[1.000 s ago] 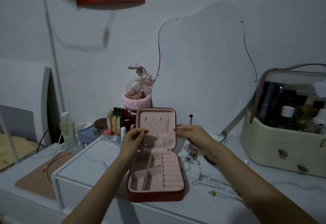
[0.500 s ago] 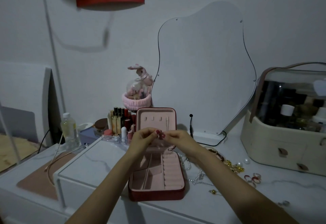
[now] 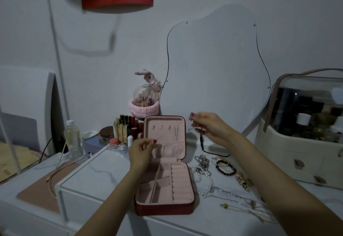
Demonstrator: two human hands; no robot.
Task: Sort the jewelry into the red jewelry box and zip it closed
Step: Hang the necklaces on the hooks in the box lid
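red jewelry box (image 3: 165,183) open on bench (image 3: 104,176) | left hand (image 3: 142,151) fingers pinching thin chain (image 3: 163,137) | right hand (image 3: 209,127) fingers pinching its other end, 2 o'clock of box

Dim, bluish-grey room light, soft and even, with faint shadows on the wall (image 3: 185,50). Wide-angle bending bows the edges at nine and three o'clock; fine detail looks grainy.
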